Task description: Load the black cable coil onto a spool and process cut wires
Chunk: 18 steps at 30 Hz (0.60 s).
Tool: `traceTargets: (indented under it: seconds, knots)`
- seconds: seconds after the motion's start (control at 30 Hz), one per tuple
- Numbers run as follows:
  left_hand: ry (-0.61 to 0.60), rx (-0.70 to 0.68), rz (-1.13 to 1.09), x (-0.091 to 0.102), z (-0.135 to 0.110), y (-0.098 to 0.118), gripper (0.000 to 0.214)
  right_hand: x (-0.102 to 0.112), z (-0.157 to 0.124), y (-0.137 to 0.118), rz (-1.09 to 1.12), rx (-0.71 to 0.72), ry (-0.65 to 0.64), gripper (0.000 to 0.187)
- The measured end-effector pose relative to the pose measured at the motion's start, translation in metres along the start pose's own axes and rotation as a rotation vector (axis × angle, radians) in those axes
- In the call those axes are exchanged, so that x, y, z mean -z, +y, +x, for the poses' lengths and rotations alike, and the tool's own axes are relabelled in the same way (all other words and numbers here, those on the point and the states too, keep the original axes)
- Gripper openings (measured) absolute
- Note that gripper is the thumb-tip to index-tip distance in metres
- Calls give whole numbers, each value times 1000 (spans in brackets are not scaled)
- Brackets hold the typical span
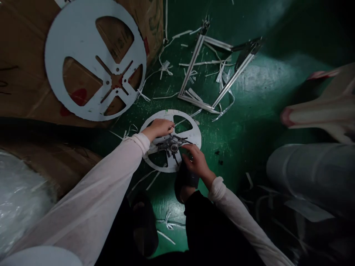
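Observation:
A white round disc (pixel 195 135) with large cut-outs lies on the floor near my feet. On its middle sits a dark metal hub mechanism (pixel 174 147) with several thin arms and a round centre. My left hand (pixel 161 127) is closed above the disc's upper part, just beside the mechanism; what its fingers grip is too small to make out. At the mechanism's right side is my right hand (pixel 196 159), fingers stretched toward one of its arms, thumb apart. A dark slipper (pixel 186 179) on my foot is at the disc's lower right edge, partly under my right hand.
A larger white disc (pixel 80 40) leans on a cardboard box (pixel 22 92) at upper left. A metal frame (pixel 194 64) lies on the green floor among white strap scraps (pixel 165 67). At right is a grey roll (pixel 310 177); clear plastic wrap (pixel 22 199) is at left.

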<state>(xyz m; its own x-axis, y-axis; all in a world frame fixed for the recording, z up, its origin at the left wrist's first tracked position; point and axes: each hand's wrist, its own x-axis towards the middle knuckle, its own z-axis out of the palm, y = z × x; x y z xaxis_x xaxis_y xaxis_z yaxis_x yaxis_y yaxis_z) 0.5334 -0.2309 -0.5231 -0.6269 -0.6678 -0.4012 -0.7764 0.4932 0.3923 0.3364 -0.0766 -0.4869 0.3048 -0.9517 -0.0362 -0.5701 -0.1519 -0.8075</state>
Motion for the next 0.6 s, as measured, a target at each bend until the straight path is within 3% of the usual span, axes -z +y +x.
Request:
traceTargets:
  seconds: [0.1,0.2,0.33,0.47,0.6]
  knots:
    - [31,-3,-15,-3,-1,1,33,-1,13,-5,-113,137,-81,42]
    - [42,19,-18,-4,-2,1,33,-7,24,-10,-178,152,-176,48]
    - [39,39,-37,-1,-7,4,32,1,16,-16,-146,120,-118,50]
    - [-22,84,-64,7,-7,7,36,51,-39,-26,-125,-119,179,39]
    - [-96,105,-102,15,-5,2,42,127,-132,-46,-269,-450,455,35]
